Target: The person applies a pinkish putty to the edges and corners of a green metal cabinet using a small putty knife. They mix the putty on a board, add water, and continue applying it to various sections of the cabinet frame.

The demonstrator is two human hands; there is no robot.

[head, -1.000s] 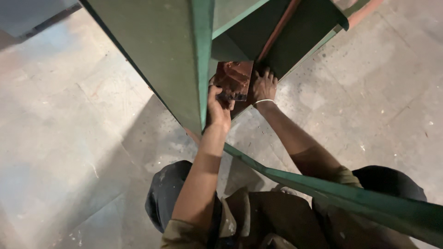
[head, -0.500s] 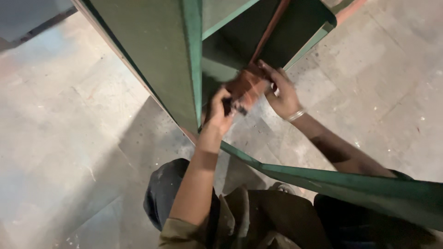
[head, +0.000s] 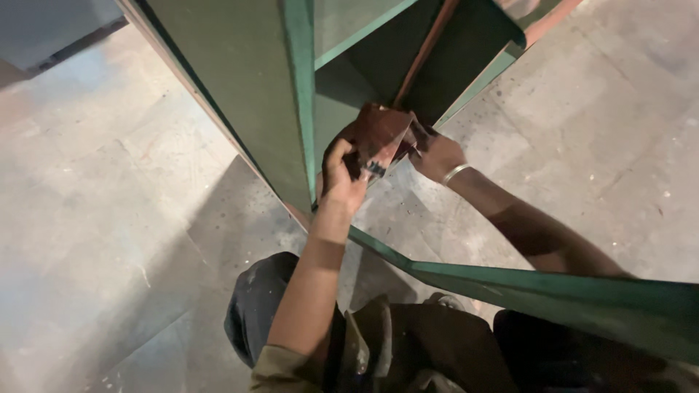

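A reddish-brown sheet of sandpaper [head: 378,135] is gripped by the left hand [head: 342,178] and the right hand [head: 435,153] beside the green cabinet [head: 240,87]; it is best folded flat and kept taut.

Stained concrete floor [head: 131,218], green cabinet [head: 240,80]

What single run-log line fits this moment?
left hand: grips brown sheet | right hand: holds sheet's other edge | setting: green cabinet, concrete floor

Right hand [head: 435,151] shifted right; sandpaper sheet [head: 378,135] unfolded wider.
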